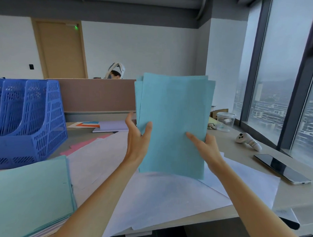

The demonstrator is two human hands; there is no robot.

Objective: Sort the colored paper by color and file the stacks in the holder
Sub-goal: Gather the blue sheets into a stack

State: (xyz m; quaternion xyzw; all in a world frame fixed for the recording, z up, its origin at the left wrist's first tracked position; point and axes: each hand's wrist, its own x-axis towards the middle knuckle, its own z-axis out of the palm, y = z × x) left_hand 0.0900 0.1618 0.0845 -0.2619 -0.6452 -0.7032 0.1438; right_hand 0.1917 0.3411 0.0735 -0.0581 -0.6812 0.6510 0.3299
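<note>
I hold a stack of blue paper (pixel 173 119) upright above the desk, its sheets slightly out of line at the top. My left hand (pixel 138 137) grips its left edge and my right hand (pixel 204 148) grips its lower right edge. The blue mesh file holder (pixel 33 117) stands at the left with empty slots. A pale green stack (pixel 27 195) lies at the near left on top of other sheets. White or pale lilac sheets (pixel 158 198) are spread under my hands, with pink sheets (pixel 84 144) showing beside the holder.
A lilac pad (pixel 113 126) and orange and blue sheets (pixel 86 124) lie by the brown partition (pixel 98 95). At the right are a clear plastic tub (pixel 224 120), a white controller (pixel 247 140) and a dark phone (pixel 281 168). A person sits behind the partition.
</note>
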